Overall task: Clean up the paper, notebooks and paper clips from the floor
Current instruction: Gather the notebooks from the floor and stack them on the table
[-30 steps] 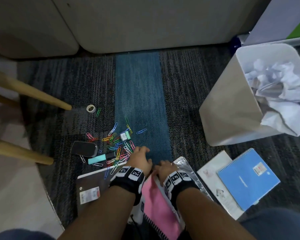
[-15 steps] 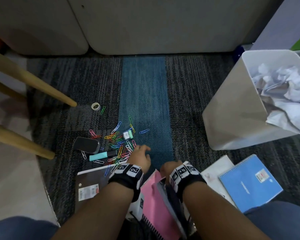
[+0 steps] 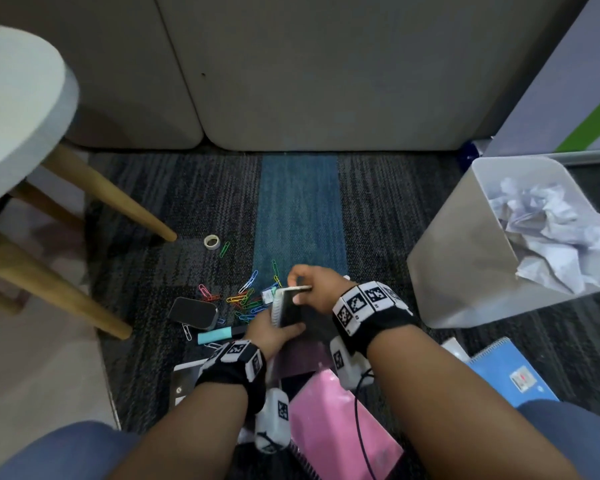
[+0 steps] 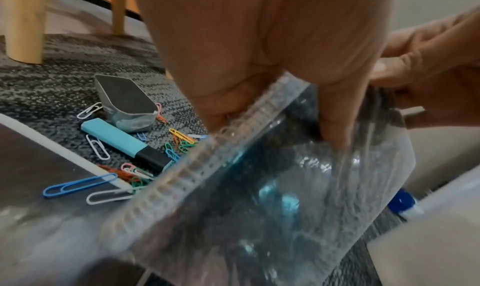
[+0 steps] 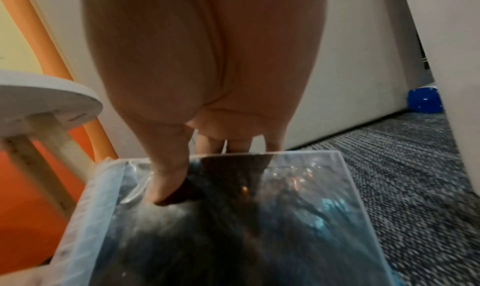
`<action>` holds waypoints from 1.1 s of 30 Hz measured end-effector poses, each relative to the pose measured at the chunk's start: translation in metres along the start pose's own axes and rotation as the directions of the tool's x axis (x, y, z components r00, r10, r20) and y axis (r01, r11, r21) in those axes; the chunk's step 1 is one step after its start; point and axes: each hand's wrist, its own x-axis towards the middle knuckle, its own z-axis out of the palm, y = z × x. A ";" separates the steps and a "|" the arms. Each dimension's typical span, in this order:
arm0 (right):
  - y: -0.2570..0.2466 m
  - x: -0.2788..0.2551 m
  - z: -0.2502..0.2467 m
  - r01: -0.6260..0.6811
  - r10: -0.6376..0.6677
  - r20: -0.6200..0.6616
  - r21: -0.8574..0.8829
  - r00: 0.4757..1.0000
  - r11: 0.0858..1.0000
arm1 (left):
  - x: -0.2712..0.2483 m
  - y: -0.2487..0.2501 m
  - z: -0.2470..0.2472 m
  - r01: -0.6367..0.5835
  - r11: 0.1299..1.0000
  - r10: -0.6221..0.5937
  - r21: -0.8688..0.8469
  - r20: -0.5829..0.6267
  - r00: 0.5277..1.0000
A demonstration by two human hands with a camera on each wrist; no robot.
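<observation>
Both hands hold a spiral notebook with a glossy clear cover (image 3: 289, 308) tilted above the carpet. My left hand (image 3: 278, 328) grips its spiral edge (image 4: 197, 167) from below. My right hand (image 3: 302, 289) pinches the top edge, thumb (image 5: 166, 187) on the cover (image 5: 259, 218). Several coloured paper clips (image 3: 246, 299) lie scattered just beyond the hands, also in the left wrist view as paper clips (image 4: 179, 140). A pink notebook (image 3: 340, 427) lies under my forearms, a blue one (image 3: 513, 372) to the right, and a dark one (image 3: 184, 379) to the left.
A white bin (image 3: 465, 268) holding crumpled paper (image 3: 561, 244) stands at right. A small tin (image 3: 193, 311), a teal highlighter (image 3: 215, 336) and a tape roll (image 3: 211, 241) lie among the clips. A stool's wooden legs (image 3: 118, 199) stand at left; grey furniture (image 3: 326, 81) blocks the back.
The clear-covered notebook has come up off the pink one, and both hands, which were low at its edge, now grip it higher and farther forward. The head view has tilted up.
</observation>
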 end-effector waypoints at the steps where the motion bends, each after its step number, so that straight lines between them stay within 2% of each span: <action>1: -0.007 0.002 -0.004 0.022 -0.021 -0.024 0.027 0.999 0.999 | 0.001 0.001 -0.005 -0.014 1.000 0.012 -0.025 -0.049 0.999; 5: -0.025 0.004 -0.009 0.084 -0.066 -0.208 0.081 0.976 0.993 | 0.004 0.012 -0.022 -0.112 0.987 0.088 -0.117 -0.195 0.977; 8: -0.024 0.004 -0.001 0.110 -0.081 -0.365 0.058 0.928 0.992 | 0.006 0.016 -0.030 -0.137 0.979 0.096 -0.147 -0.259 0.961; 10: -0.016 0.000 0.005 0.117 -0.039 -0.479 0.134 0.877 0.984 | 0.009 0.014 -0.036 -0.147 0.978 0.093 -0.151 -0.315 0.945; 12: -0.003 -0.004 0.016 0.070 0.062 -0.523 0.229 0.850 0.971 | 0.010 0.010 -0.042 -0.128 0.975 0.054 -0.180 -0.371 0.927; 14: 0.014 -0.011 0.031 -0.064 0.193 -0.452 0.285 0.871 0.957 | 0.010 0.009 -0.048 -0.118 0.970 0.023 -0.215 -0.402 0.916; 17: 0.046 -0.021 0.061 -0.354 0.401 -0.210 0.230 0.891 0.907 | 0.010 0.010 -0.052 -0.123 0.962 0.004 -0.245 -0.435 0.900; 20: 0.068 -0.033 0.095 -0.562 0.562 0.045 -0.003 0.826 0.827 | 0.008 0.007 -0.049 -0.119 0.949 -0.023 -0.294 -0.437 0.899; 23: 0.079 -0.044 0.125 -0.646 0.666 0.138 -0.167 0.733 0.745 | 0.007 0.004 -0.045 -0.105 0.948 -0.033 -0.300 -0.421 0.906; 25: 0.082 -0.048 0.139 -0.662 0.695 0.168 -0.218 0.699 0.717 | 0.008 0.004 -0.043 -0.096 0.952 -0.029 -0.289 -0.401 0.916; 28: 0.084 -0.050 0.153 -0.638 0.688 0.139 -0.281 0.712 0.717 | 0.006 0.006 -0.041 -0.094 0.952 -0.025 -0.292 -0.380 0.925; 31: 0.087 -0.051 0.163 -0.633 0.664 0.070 -0.243 0.745 0.735 | 0.006 0.006 -0.040 -0.098 0.954 -0.015 -0.282 -0.373 0.928; 33: 0.090 -0.051 0.165 -0.622 0.648 0.069 -0.220 0.758 0.751 | 0.007 0.006 -0.039 -0.093 0.956 -0.017 -0.279 -0.368 0.930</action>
